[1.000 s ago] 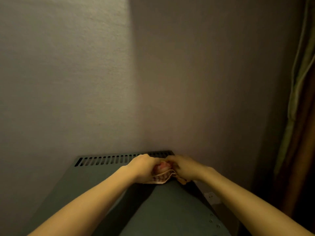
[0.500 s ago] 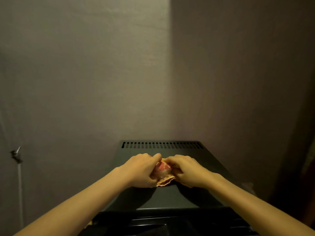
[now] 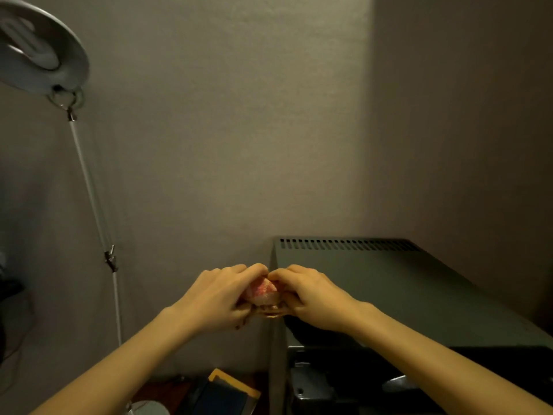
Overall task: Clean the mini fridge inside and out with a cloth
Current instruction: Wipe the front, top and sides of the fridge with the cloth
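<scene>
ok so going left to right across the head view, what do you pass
lamp → left hand → cloth, gripped between both hands → right hand → mini fridge, its bare top running to the right edge

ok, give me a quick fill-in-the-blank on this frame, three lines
1. The bunched cloth is gripped by ____ hands: the left hand and the right hand.
2. The vent slots run along the ____ of the mini fridge top.
3. The lamp stands on the mini fridge's ____ side.

Missing words: two; back; left.
</scene>
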`<state>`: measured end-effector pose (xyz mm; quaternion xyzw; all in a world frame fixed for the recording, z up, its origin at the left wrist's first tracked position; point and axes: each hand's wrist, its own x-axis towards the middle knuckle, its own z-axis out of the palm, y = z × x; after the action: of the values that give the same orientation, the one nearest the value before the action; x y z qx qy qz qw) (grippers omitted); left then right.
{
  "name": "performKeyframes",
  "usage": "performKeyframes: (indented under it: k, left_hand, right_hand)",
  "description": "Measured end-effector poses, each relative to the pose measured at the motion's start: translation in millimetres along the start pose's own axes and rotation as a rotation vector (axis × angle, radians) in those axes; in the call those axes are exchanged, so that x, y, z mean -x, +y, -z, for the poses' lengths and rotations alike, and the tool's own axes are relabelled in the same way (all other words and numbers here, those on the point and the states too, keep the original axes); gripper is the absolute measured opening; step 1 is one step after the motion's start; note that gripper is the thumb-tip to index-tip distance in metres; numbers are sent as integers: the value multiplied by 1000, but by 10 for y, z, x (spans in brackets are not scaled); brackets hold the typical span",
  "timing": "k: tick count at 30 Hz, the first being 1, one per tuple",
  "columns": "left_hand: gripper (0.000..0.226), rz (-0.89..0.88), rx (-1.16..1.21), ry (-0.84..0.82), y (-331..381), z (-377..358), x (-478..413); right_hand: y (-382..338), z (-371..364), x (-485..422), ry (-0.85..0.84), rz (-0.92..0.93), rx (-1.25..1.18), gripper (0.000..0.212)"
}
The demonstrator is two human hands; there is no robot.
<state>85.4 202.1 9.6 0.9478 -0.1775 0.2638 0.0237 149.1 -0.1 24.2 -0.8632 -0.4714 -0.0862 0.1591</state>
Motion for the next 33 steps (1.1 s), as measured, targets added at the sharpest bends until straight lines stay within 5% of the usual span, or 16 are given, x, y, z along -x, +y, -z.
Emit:
performKeyframes:
  k: [14,19,22,33]
  left_hand:
    - [65,100,-188,4,-1016,-82,834]
    - [64,243,-55,39,-1233,-383,1057]
    - [54,307,65,123,-1197,-490,1022]
    - [70,289,272,338,-495,-901,565]
  right_hand:
    - [-310,8,-284,-139,-221,259,65]
    - [-178,-38,-231,-210,-300,320,63]
    - [-97,-25,-187,-218,-347,325,62]
    - [120,-88,-193,-193,-413,332,58]
